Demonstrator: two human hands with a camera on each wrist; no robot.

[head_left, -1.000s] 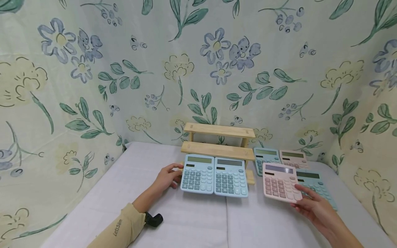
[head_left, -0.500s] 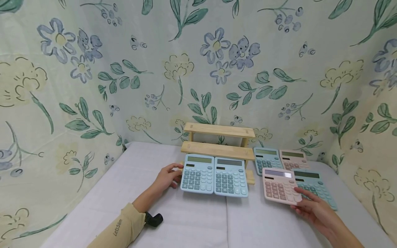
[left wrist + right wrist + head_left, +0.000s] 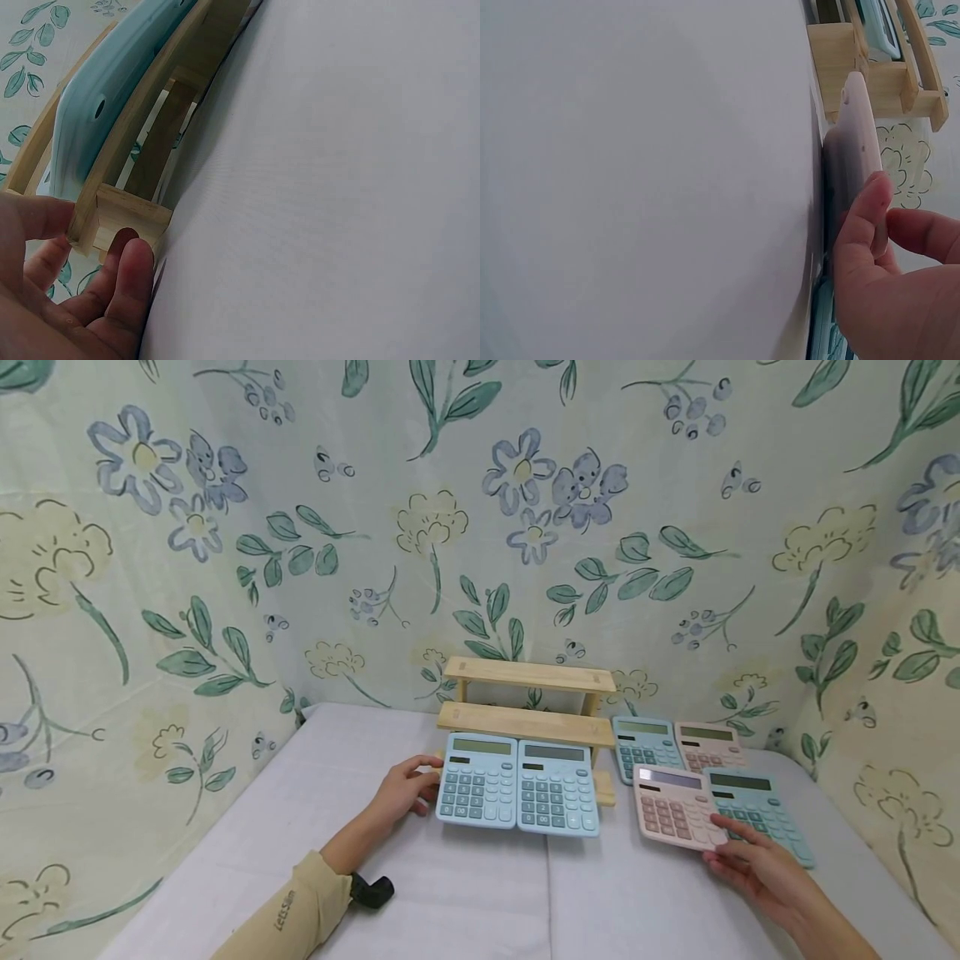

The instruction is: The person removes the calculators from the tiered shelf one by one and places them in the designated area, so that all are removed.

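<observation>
Right hand [image 3: 765, 872] pinching the nearer pink calculator [image 3: 671, 810] at its lower right corner, up off the surface [image 3: 450, 897], right of the wooden rack [image 3: 525, 724]; left hand [image 3: 403, 793] gripping the rack's end. Likely light, stiff, slick plastic: edges suit a pinch.

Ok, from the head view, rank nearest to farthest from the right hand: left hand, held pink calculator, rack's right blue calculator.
1. Pink calculator, in the right hand.
2. Right blue calculator, on the rack.
3. Left hand, at the rack's left end.
</observation>
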